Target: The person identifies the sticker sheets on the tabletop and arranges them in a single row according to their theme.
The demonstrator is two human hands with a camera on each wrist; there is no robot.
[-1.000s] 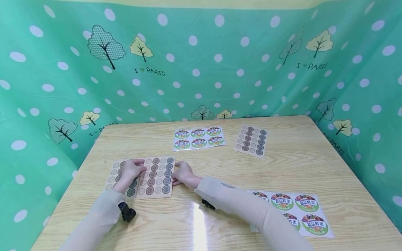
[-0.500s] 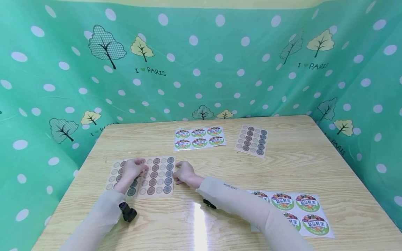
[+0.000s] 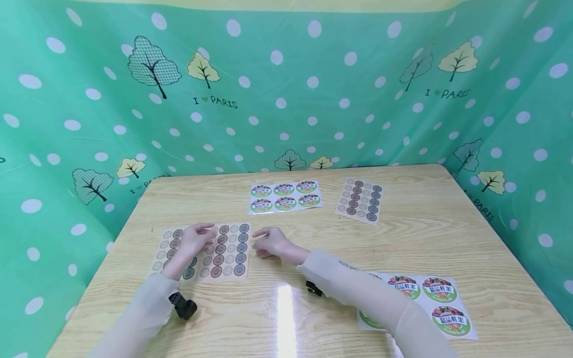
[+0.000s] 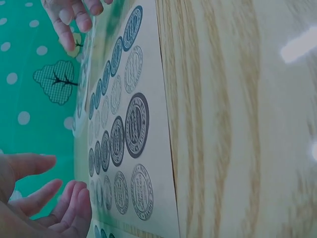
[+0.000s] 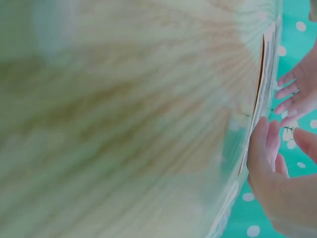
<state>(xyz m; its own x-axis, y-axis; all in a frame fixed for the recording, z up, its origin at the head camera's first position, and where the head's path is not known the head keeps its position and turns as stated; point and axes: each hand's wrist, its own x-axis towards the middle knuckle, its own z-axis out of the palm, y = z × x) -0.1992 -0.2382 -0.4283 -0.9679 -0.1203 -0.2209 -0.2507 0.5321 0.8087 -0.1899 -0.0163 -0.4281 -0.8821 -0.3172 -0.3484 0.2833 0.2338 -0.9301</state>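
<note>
Two brown sheets of round stickers lie side by side on the left of the table. My left hand [image 3: 195, 240] hovers over the seam between them, fingers loosely bent with nothing in them; it hides part of the left sticker sheet [image 3: 165, 248]. In the left wrist view its fingertips hang above the right sticker sheet [image 4: 153, 114], which lies flat with dark and pale round stickers in columns. My right hand [image 3: 272, 242] is just off that sheet's right edge, fingers relaxed and holding nothing. Both hands also show in the right wrist view, the right hand [image 5: 277, 173] nearer the camera.
At the back lie a white sheet of colourful fruit labels [image 3: 285, 196] and another brown sticker sheet [image 3: 359, 201]. A larger white label sheet [image 3: 452, 298] lies at the front right, partly under my right forearm. A green dotted curtain [image 3: 286, 74] stands behind the table.
My right hand has drawn away to the right from the right sheet's edge. My left hand has lifted slightly and shifted a little right. The sheets stay in place.
</note>
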